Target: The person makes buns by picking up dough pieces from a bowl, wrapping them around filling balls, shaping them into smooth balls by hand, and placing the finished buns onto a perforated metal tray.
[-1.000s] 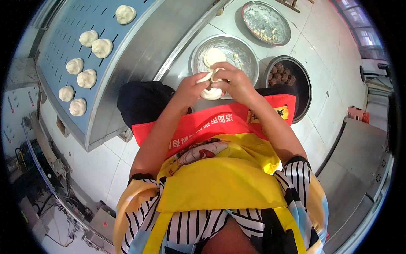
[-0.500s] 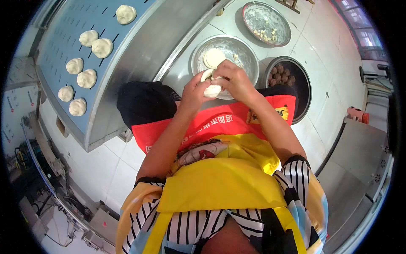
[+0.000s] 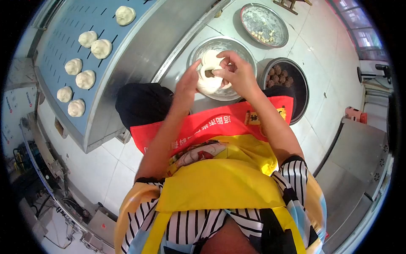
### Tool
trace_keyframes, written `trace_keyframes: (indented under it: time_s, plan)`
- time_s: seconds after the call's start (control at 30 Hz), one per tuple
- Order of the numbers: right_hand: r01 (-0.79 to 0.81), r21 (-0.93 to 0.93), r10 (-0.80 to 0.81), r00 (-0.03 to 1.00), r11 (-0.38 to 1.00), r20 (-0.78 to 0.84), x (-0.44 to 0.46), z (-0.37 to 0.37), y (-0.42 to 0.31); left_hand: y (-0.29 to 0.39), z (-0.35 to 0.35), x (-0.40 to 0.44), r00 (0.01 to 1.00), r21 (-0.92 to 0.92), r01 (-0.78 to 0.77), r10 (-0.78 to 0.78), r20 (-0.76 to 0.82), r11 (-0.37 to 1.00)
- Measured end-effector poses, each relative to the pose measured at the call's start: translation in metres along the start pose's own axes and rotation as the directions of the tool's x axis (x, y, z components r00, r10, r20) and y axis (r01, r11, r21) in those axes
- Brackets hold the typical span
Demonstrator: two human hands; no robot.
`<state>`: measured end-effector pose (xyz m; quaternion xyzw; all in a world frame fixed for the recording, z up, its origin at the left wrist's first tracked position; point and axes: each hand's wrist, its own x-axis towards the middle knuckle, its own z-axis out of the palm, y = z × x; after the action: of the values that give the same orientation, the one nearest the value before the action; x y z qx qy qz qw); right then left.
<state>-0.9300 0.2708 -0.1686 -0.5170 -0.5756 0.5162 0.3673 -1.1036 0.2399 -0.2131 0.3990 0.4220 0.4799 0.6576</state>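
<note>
Over a steel bowl (image 3: 249,57), a piece of white dough (image 3: 207,86) is held between both hands. Brown filling (image 3: 209,73) shows through the opening in its top. My left hand (image 3: 187,84) supports the dough from its left side. My right hand (image 3: 237,75) grips the rim of the opening from the right, thumb and fingers bent together. Behind the held piece, inside the bowl, lies pale flat dough (image 3: 212,57), partly covered by the fingers.
Several round dough pieces (image 3: 101,49) sit on a blue slotted surface (image 3: 55,55) at the left. A dark tub (image 3: 301,91) with several brown balls (image 3: 277,77) stands right of the bowl. Behind it is a floury basin (image 3: 264,19) holding dough scraps.
The opening in the held dough now faces up, with filling visible. My left hand has opened out along its side, and my right hand has shifted to the right of the rim.
</note>
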Motion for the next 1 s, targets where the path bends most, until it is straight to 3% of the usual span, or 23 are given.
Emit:
trace_keyframes:
  time_s: [0.03,0.1,0.13,0.2,0.23,0.33,0.4,0.43,0.53,0.73,0.83,0.93,1.0]
  plan:
    - [0.002,0.046,-0.002,1.0,0.999,-0.001,0.002,0.003,0.004,-0.014,0.005,0.001,0.989,-0.039,-0.126,0.122,-0.083,0.991]
    - [-0.024,0.058,0.022,1.0,0.998,0.019,0.003,0.012,0.007,-0.027,0.027,0.002,0.968,-0.249,-0.093,0.029,-0.249,0.964]
    - [0.064,-0.009,-0.064,0.996,0.998,0.059,0.003,0.014,0.01,-0.042,0.024,0.009,0.941,-0.339,-0.142,0.02,-0.338,0.93]
    - [0.234,-0.13,-0.212,0.964,0.964,0.159,-0.001,0.017,0.013,-0.042,0.016,0.011,0.945,-0.176,-0.107,0.045,-0.324,0.979]
    - [0.193,-0.151,-0.162,0.967,0.969,0.198,-0.004,0.015,0.011,-0.043,0.013,0.01,0.947,-0.09,-0.089,0.056,-0.317,0.992]
    - [0.528,-0.357,-0.457,0.848,0.77,0.268,-0.002,0.009,-0.003,-0.027,0.019,0.008,0.948,-0.216,0.021,-0.088,-0.307,0.976]
    - [0.569,-0.374,-0.492,0.822,0.732,0.287,0.001,0.011,-0.006,-0.024,0.015,0.01,0.952,-0.098,0.02,-0.049,-0.302,0.995]
    - [0.585,-0.383,-0.505,0.811,0.715,0.296,0.0,0.012,-0.006,-0.023,0.014,0.009,0.954,-0.04,0.023,-0.034,-0.298,0.999]
    - [0.562,-0.343,-0.492,0.826,0.752,0.275,0.001,0.015,-0.002,-0.001,0.015,0.008,0.954,-0.092,0.104,-0.125,-0.273,0.99]
    - [0.287,-0.322,-0.221,0.949,0.902,0.226,0.0,0.014,-0.016,0.0,0.004,0.014,0.967,0.037,0.166,-0.155,-0.204,0.986]
    - [0.345,-0.245,-0.261,0.911,0.906,0.318,0.0,0.01,-0.014,0.008,0.002,0.016,0.978,0.171,0.157,-0.129,-0.164,0.973]
    - [0.569,-0.217,-0.501,0.812,0.793,0.298,0.001,0.012,-0.011,0.004,-0.008,0.022,0.993,0.325,0.112,-0.093,-0.075,0.939]
    - [0.537,-0.206,-0.456,0.824,0.818,0.337,0.0,0.014,-0.009,0.014,-0.008,0.027,0.991,0.444,0.126,-0.135,-0.012,0.887]
